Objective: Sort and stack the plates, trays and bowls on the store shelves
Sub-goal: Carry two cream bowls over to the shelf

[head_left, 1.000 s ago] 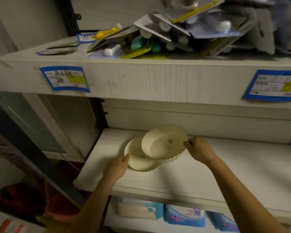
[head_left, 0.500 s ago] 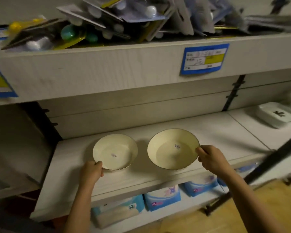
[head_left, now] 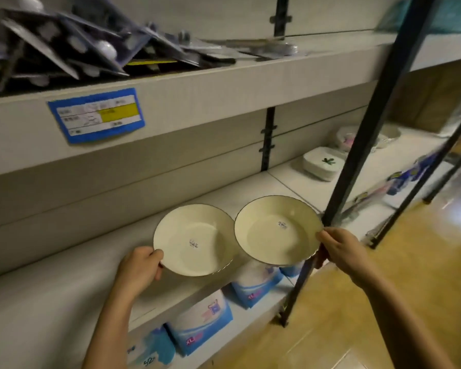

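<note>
Bowls (head_left: 194,239) held between both hands (head_left: 140,267)

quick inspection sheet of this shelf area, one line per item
surface: pale shelf, dimly lit
job's things: left bowl and right bowl, cream, side by side; square plates stacked further right
clutter: blister packs heaped on the upper shelf
hands: left hand grips left bowl's rim; right hand pinches right bowl's rim
cables: nothing seen
surroundings: price tag, blue packs below, black post, wood floor
</note>
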{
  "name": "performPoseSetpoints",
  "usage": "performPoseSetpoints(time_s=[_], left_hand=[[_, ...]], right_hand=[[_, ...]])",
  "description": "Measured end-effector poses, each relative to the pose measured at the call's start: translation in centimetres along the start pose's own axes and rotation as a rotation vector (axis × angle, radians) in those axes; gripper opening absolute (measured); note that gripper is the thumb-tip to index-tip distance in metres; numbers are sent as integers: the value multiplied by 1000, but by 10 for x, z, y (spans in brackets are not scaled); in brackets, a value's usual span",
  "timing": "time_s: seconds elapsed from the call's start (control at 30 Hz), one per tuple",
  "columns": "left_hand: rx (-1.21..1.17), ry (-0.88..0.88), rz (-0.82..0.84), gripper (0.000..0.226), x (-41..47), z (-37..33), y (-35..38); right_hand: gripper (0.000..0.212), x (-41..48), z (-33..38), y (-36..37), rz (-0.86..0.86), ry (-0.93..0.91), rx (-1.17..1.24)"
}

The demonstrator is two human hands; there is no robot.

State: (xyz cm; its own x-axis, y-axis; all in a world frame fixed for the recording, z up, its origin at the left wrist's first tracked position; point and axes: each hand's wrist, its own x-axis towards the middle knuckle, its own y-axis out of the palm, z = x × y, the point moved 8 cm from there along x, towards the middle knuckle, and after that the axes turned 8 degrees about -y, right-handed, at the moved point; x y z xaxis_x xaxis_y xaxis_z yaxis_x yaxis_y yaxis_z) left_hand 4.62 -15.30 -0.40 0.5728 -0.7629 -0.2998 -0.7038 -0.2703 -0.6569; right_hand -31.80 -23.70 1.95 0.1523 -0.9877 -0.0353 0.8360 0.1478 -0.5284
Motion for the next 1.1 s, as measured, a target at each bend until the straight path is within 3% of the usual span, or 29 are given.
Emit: performPoseSetpoints(time_s=[0.47,0.8,1.1], left_hand=[[44,184,170,38,-65,-191,213],[43,313,215,36,-94,-308,309],[-18,245,237,34,-58,-377,394]], right_hand=[[35,2,-142,-253,-161,85,87],[35,17,-212,-373,-331,165,81],[33,99,-269,-438,-319,166,108]])
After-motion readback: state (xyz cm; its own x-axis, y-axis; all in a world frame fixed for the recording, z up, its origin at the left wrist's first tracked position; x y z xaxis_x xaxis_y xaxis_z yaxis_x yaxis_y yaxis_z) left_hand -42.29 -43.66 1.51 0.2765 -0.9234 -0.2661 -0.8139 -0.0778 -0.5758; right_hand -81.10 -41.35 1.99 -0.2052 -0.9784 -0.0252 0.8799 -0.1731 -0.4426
